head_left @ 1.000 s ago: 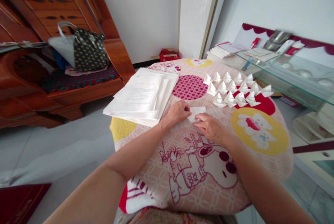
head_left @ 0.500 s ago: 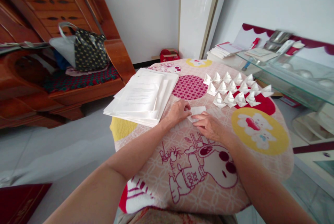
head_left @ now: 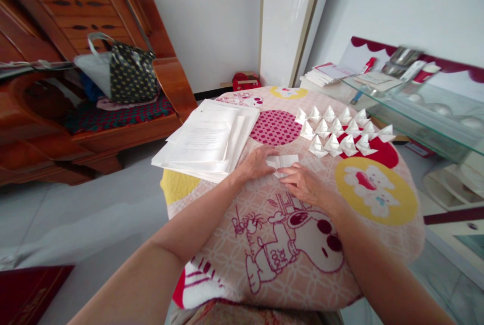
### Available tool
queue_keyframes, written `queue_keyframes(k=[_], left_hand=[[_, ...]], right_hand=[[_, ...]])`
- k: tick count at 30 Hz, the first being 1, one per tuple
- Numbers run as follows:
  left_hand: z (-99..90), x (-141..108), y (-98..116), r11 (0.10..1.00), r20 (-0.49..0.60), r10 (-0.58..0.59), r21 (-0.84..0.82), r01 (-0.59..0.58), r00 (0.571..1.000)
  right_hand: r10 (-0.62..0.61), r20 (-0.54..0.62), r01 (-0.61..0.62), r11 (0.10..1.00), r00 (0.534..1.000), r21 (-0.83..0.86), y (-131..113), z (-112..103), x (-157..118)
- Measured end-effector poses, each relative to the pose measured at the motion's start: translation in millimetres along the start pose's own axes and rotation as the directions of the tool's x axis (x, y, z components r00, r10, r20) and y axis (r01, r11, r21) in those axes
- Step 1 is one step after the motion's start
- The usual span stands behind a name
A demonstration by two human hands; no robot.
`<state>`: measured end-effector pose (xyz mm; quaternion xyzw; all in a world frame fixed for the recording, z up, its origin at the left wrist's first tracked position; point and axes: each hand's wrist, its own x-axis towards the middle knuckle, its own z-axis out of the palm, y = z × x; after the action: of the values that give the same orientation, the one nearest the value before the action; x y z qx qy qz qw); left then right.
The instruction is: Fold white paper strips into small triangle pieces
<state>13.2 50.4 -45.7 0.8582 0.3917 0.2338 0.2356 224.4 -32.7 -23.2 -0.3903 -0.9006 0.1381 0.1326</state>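
Observation:
A small folded piece of white paper (head_left: pixel 286 160) lies on the cloth-covered table between my two hands. My left hand (head_left: pixel 257 162) grips its left end, thumb in front and fingers curled behind. From the right, my right hand (head_left: pixel 305 182) pinches the near edge of the paper, its fingers drawn together; the fingertips partly hide the fold. To the right and farther back stand several folded white paper boats (head_left: pixel 336 126) in three rows. A stack of white paper sheets (head_left: pixel 204 136), the top one printed, lies left of my left hand.
The round table has a pink patterned cloth (head_left: pixel 234 244). A glass-topped cabinet (head_left: pixel 423 100) with cups and papers stands close on the right. On the left is a wooden bench (head_left: pixel 124 130) with a dark patterned bag (head_left: pixel 132 72). A white upright appliance (head_left: pixel 285 22) stands behind.
My left hand's fingers have shifted from a tight pinch to a wider grip, and more of the paper's left part shows. My right hand stays nearly in place.

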Motion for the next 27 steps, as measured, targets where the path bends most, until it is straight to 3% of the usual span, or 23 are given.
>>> queue_keyframes(k=[8, 14, 21, 27], left_hand=[[-7.8, 2, -12, 1.000, 0.065, 0.007, 0.008, -0.007, 0.998], [-8.6, 3, -23, 1.000, 0.053, 0.018, -0.010, -0.017, 0.998], [-12.5, 0, -3, 0.994, -0.054, -0.022, -0.112, 0.016, 0.998], [-11.8, -3, 1, 1.000, 0.038, -0.023, -0.001, 0.023, 0.999]], right_hand=[[-0.014, -0.030, 0.012, 0.999, 0.999, -0.048, 4, 6, -1], [-0.031, -0.006, 0.031, 0.998, 1.000, -0.062, 5, 5, -1], [-0.019, -0.004, 0.019, 0.998, 1.000, -0.065, 3, 4, 0], [-0.002, -0.065, 0.003, 1.000, 0.998, 0.006, 3, 5, 0]])
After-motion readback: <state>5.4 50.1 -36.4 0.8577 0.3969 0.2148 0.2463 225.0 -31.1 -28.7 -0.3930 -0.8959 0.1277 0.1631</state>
